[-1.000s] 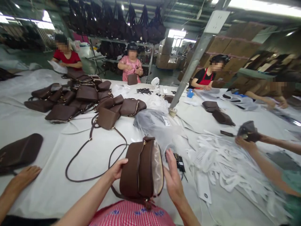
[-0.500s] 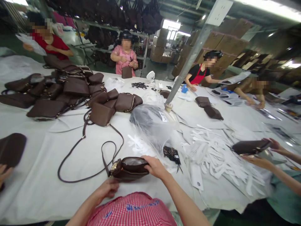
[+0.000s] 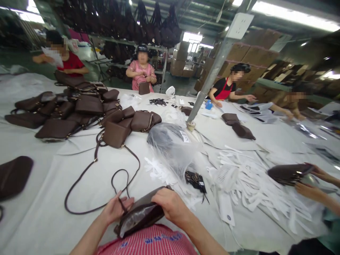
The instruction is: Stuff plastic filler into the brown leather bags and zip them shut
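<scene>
A dark brown handbag (image 3: 142,212) is held tilted just above the table edge, its unzipped mouth facing me and clear plastic showing inside. My right hand (image 3: 170,205) is closed around its upper right edge. At the bag's left end, my left hand (image 3: 115,209) has the strap lying across its fingers, palm partly up. The long thin strap (image 3: 82,211) loops over the table towards another brown bag (image 3: 116,134).
Brown handbags (image 3: 89,105) are heaped at the left. A clear plastic bag (image 3: 172,145) with black contents lies ahead, near black tags (image 3: 196,181). White strips (image 3: 255,191) spread to the right, where a co-worker's hands hold a brown bag (image 3: 288,173). A metal post (image 3: 212,71) rises beyond.
The handbag has been tipped and turned, its mouth now towards me and closer to my body. My left hand has moved up onto the strap; my right hand still grips the bag.
</scene>
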Available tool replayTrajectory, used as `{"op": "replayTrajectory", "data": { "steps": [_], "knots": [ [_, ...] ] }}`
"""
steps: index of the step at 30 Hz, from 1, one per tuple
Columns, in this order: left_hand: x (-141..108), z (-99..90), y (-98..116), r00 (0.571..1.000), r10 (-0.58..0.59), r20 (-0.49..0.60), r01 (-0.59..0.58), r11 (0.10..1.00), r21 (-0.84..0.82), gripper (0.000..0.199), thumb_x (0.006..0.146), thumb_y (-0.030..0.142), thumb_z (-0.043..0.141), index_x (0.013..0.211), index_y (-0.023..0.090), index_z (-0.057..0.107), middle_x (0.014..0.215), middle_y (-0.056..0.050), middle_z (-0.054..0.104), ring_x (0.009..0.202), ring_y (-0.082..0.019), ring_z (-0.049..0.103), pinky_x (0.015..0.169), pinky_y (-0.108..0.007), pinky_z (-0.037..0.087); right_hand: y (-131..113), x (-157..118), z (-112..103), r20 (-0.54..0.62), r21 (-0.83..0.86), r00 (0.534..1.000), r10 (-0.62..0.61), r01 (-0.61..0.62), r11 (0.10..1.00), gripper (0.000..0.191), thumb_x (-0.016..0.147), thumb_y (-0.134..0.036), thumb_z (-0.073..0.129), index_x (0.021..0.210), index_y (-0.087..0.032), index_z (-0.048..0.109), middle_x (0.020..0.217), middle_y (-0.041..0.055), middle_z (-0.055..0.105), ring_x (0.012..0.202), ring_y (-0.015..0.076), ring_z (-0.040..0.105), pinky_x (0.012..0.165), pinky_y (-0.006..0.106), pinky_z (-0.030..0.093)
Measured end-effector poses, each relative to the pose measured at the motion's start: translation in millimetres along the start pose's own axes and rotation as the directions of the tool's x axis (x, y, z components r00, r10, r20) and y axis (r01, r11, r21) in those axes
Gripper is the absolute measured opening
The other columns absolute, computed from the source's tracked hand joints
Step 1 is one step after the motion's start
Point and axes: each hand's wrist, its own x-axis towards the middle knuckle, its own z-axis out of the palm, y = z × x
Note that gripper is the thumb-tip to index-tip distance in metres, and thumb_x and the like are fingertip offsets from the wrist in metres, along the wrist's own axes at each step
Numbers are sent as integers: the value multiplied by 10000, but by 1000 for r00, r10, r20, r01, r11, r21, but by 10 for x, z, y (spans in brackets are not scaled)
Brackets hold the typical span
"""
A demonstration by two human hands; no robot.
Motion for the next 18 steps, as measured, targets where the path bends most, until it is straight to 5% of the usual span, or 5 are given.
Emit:
{"op": "replayTrajectory", "data": {
  "steps": [4,9,12,15,18],
  "knots": [
    [-105,618,524,934,357,-15,-354,929,111,86,858,71,521,798,106,573,715,-80,677,563,-138,648,579,-248,535,-47,-134,-98,-4,40,1000,-27,27,999,248,817,-38,429,903,-184,611,812,41,618,785,176,532,691,267,392],
    [-606,1146,1451,833,531,155,-550,825,127,175,911,120,474,954,97,642,700,-15,653,567,-92,594,608,-223,514,127,-376,43,57,2,990,127,-127,992,254,815,-35,416,864,-188,613,785,32,609,774,172,532,674,259,377],
    [-1101,1305,1803,756,579,307,-638,757,143,191,895,171,497,883,131,683,585,-10,580,515,-110,530,543,-246,476,214,-603,241,98,-35,972,212,-210,977,235,813,-44,427,812,-196,606,776,20,610,759,167,536,658,256,368],
    [-1530,1361,1959,627,642,442,-775,574,265,160,848,195,537,797,184,688,436,33,408,388,-101,374,445,-256,376,309,-806,427,88,-32,959,269,-268,963,235,825,-55,427,812,-204,608,792,14,613,768,164,541,677,257,377],
    [-1670,1365,2002,568,668,481,-818,391,423,102,762,176,605,827,195,681,448,45,419,395,-90,338,448,-238,351,435,-906,501,19,-22,942,335,-335,942,253,853,-69,409,881,-197,625,836,39,615,819,179,547,724,276,404]
  ]
}}
